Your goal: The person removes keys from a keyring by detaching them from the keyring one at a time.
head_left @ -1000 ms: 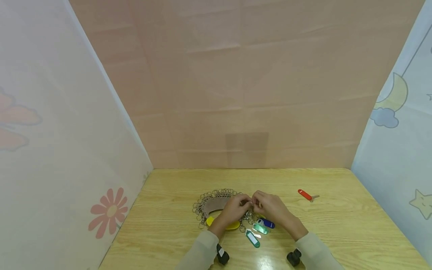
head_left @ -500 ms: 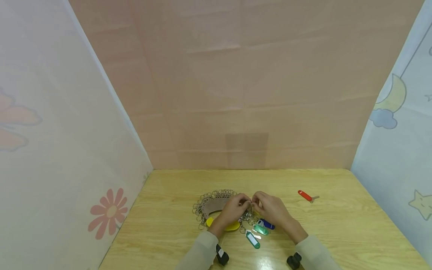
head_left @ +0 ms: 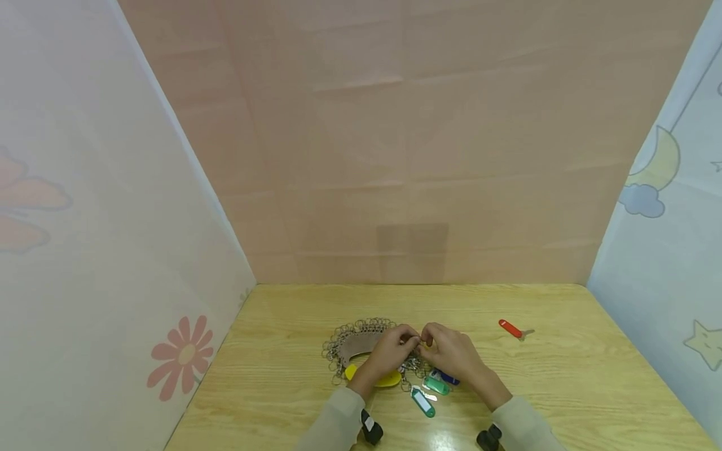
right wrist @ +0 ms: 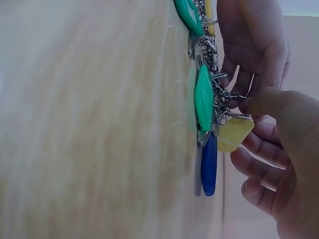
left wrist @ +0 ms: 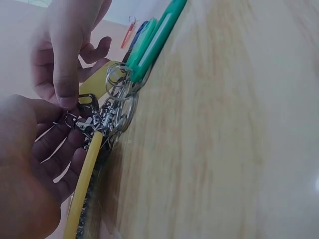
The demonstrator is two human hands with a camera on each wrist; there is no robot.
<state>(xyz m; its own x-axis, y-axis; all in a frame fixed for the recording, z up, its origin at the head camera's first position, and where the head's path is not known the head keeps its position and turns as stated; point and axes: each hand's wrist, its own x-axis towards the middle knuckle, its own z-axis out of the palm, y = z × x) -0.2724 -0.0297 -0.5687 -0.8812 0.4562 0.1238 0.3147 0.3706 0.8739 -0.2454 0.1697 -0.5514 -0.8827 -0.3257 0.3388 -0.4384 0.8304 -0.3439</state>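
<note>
Pinching a small metal ring point(left wrist: 71, 118) between thumb and fingertip: left hand point(head_left: 390, 347), grip narrow, other fingers loosely bent. Right hand point(head_left: 449, 352) just beside it, tips close together, holding a yellow tag point(right wrist: 234, 135) by its ring end; exact contact partly hidden by the fingers. Both hands work over the right end of a curved grey band point(head_left: 356, 342), which lies left of centre on the wood-grain table point(head_left: 282, 313), its far edge fringed with rings and clasps. Yellow oval piece point(head_left: 388, 379) at the band's near side, partly behind the left forearm. Near and to the right of the band: green tag with white label point(head_left: 423, 401), second green tag point(head_left: 437, 385), then a blue tag point(head_left: 449, 378) partly covered by the right hand. Red tag with key point(head_left: 510, 328) well apart, far right. Light sleeves on both arms; pinkish wall point(head_left: 338, 156) behind.
</note>
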